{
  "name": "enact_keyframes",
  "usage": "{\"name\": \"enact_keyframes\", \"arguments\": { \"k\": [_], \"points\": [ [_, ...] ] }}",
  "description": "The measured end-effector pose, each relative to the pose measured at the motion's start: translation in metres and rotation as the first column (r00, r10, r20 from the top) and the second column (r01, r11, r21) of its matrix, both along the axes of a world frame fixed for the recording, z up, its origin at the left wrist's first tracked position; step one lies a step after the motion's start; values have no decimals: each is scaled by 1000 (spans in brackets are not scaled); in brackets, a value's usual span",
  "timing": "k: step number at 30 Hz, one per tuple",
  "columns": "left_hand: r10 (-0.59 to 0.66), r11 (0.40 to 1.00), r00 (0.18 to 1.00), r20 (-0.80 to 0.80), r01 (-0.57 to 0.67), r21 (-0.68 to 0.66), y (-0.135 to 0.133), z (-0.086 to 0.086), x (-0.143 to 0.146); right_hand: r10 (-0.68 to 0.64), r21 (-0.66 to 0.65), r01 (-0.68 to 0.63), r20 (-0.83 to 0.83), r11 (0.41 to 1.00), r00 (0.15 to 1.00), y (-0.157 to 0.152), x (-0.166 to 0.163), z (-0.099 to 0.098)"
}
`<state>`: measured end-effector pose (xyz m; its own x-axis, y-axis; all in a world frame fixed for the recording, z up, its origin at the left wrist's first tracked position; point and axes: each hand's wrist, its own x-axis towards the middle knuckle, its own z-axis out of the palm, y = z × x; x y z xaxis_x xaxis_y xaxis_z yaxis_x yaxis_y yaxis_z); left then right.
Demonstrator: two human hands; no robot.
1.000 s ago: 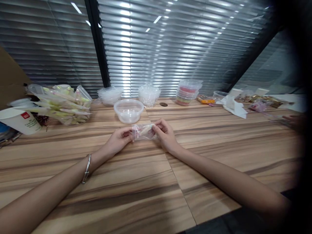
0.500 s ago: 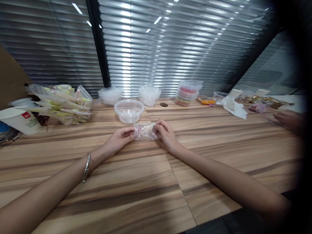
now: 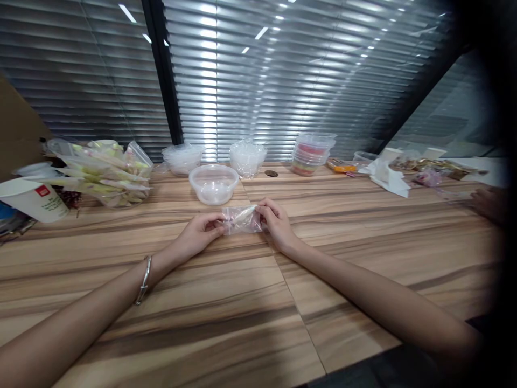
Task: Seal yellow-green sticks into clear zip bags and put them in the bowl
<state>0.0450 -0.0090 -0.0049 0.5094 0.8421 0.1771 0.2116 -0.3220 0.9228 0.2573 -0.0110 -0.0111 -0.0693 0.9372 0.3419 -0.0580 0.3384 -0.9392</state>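
Note:
A small clear plastic bag point(image 3: 243, 220) is stretched sideways between my two hands, just above or on the wooden table. Something pale and slim, with pinkish bits beside it, lies inside; its kind is too small to make out. My left hand point(image 3: 201, 233) pinches the bag's left end between thumb and fingers. At the other end, the thumb and fingers of my right hand point(image 3: 276, 222) close on its upper right corner. Just behind the bag stands a round clear plastic bowl point(image 3: 214, 185), with nothing visible inside.
Along the blinds stand stacked clear bowls point(image 3: 183, 159), a wrapped stack of cups or bowls point(image 3: 247, 158) and containers with coloured contents point(image 3: 311, 155). A large bag of pale packets point(image 3: 107, 175) and a paper cup point(image 3: 34, 199) sit left. Another person's hand point(image 3: 488, 203) shows at right.
My left fingers have shifted slightly right along the bag, and its contents have turned a little. The other person's hand at the right has drawn back toward the edge.

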Motion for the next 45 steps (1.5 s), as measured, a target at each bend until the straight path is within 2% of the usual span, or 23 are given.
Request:
{"name": "enact_keyframes", "arguments": {
  "k": [14, 30, 45],
  "points": [
    [121, 992, 991, 50, -122, 22, 0, 2, 0, 9, 19, -9, 21, 1000, 1000, 0, 1, 0],
    [117, 991, 993, 10, -118, 62, 3, 3, -1, -21, 43, 20, 23, 999, 1000, 0, 0, 0],
    [83, 996, 995, 50, -84, 25, 2, 6, -1, -11, 20, 12, -10, 1000, 1000, -1, -3, 1]
  ]
}}
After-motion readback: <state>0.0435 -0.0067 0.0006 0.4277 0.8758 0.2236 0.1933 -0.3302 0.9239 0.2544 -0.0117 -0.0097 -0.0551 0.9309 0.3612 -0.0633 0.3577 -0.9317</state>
